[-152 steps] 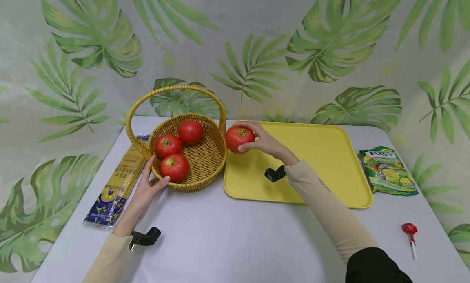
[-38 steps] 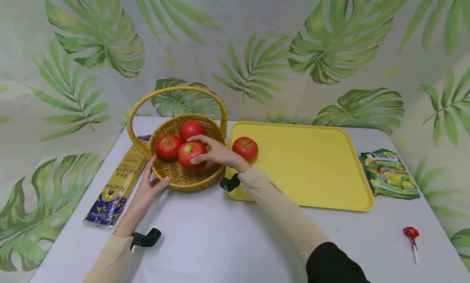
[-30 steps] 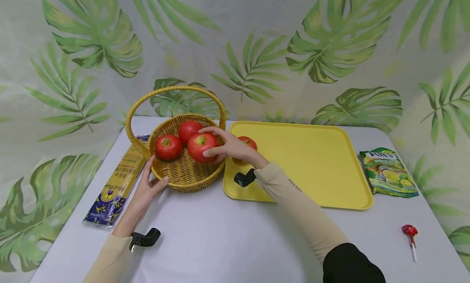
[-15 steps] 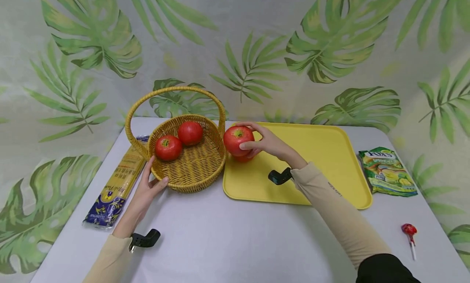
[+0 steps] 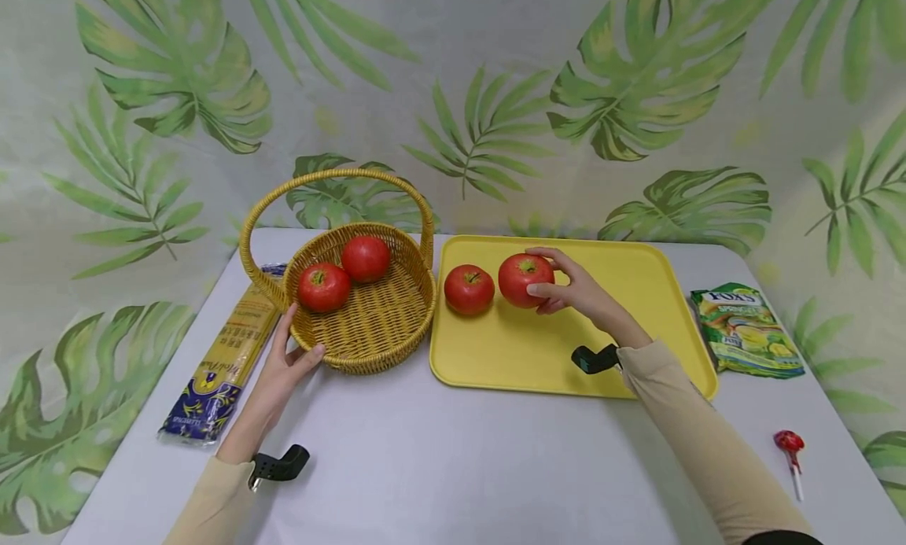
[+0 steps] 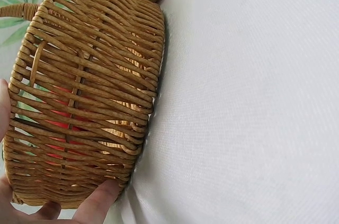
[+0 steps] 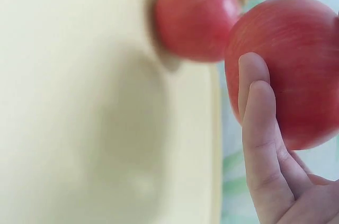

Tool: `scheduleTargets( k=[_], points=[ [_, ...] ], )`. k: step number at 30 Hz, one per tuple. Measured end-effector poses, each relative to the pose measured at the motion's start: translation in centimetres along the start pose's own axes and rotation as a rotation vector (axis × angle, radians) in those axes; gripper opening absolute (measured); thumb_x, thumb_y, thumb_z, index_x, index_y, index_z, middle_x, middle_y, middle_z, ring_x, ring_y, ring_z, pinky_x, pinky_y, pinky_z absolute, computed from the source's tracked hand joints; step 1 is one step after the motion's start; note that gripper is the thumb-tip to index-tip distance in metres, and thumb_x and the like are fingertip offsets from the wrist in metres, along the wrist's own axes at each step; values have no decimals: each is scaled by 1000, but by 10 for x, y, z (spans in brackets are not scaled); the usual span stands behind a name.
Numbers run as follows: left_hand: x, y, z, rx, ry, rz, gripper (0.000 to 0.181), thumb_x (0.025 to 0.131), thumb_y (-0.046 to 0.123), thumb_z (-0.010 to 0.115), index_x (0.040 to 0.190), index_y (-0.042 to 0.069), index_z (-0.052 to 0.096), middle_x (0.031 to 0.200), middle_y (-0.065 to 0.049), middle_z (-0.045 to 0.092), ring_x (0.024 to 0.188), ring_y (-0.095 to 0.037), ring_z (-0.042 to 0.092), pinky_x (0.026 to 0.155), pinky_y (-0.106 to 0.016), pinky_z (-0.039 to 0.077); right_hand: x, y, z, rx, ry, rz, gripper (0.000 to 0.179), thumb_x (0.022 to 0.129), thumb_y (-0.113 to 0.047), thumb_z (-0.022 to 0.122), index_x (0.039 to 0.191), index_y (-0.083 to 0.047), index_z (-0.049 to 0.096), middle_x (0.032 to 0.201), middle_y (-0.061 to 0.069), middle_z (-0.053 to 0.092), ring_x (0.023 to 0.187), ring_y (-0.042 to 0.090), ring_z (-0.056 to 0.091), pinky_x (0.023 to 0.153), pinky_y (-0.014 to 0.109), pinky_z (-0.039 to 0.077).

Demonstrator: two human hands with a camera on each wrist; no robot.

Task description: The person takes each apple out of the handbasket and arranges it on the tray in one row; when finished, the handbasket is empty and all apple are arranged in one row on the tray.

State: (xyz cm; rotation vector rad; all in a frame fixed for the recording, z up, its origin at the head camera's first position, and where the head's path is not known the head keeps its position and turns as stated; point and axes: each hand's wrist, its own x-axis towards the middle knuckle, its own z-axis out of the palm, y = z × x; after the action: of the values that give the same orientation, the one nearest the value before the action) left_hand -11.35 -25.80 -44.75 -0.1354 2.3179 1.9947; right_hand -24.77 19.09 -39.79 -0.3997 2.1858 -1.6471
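My right hand [image 5: 576, 291] grips a red apple [image 5: 520, 280] over the left half of the yellow tray [image 5: 566, 364]. In the right wrist view, the fingers wrap its side and a shadow falls on the tray below, apart from the apple. Another apple [image 5: 469, 289] sits on the tray just left of it. My left hand [image 5: 283, 364] holds the wicker basket [image 5: 375, 362] at its front left, thumb at the rim and fingers against the woven wall [image 6: 90, 75]. Inside the basket lie two more apples, one at the left [image 5: 324, 287] and one at the back [image 5: 366, 259].
A gold and blue pasta packet [image 5: 219, 356] lies left of the basket, partly under its edge. Right of the tray are a green candy bag [image 5: 746, 330] and a red lollipop [image 5: 789, 454]. The basket's tall handle [image 5: 340, 175] arches up at the back, before a leaf-print cloth.
The right hand has taken an apple out of the basket's front and carried it right over the tray, past the apple put there earlier. The left hand has stayed on the basket.
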Motion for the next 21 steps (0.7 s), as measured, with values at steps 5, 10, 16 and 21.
scheduleTargets(
  k=[5, 10, 16, 21],
  points=[
    [1, -1, 0, 0, 1, 3, 84, 98, 16, 55, 154, 30, -6, 156, -9, -21, 135, -55, 9, 109, -57, 21, -5, 18, -6, -13, 21, 29, 63, 91, -24, 67, 145, -19, 36, 135, 22, 34, 86, 45, 64, 76, 46, 56],
    [1, -1, -1, 5, 4, 1, 84, 98, 17, 56, 154, 30, -5, 156, -8, -21, 135, -55, 9, 109, -59, 20, -4, 27, -7, -30, 11, 27, 65, 91, -24, 68, 146, -17, 35, 137, 22, 32, 89, 43, 63, 76, 43, 56],
    [1, -1, 0, 8, 8, 1, 84, 98, 17, 56, 154, 29, -5, 156, -8, -20, 136, -54, 9, 109, -59, 20, 1, 35, -8, -46, -18, 19, 64, 92, -19, 67, 146, -16, 34, 140, 21, 30, 92, 41, 63, 79, 44, 55],
    [0, 0, 0, 4, 4, 3, 83, 98, 16, 55, 154, 30, -5, 156, -8, -20, 136, -54, 9, 109, -59, 19, 6, 43, -10, -62, -49, 32, 63, 92, -22, 66, 146, -19, 34, 140, 20, 31, 88, 38, 64, 78, 43, 55]
  ],
)
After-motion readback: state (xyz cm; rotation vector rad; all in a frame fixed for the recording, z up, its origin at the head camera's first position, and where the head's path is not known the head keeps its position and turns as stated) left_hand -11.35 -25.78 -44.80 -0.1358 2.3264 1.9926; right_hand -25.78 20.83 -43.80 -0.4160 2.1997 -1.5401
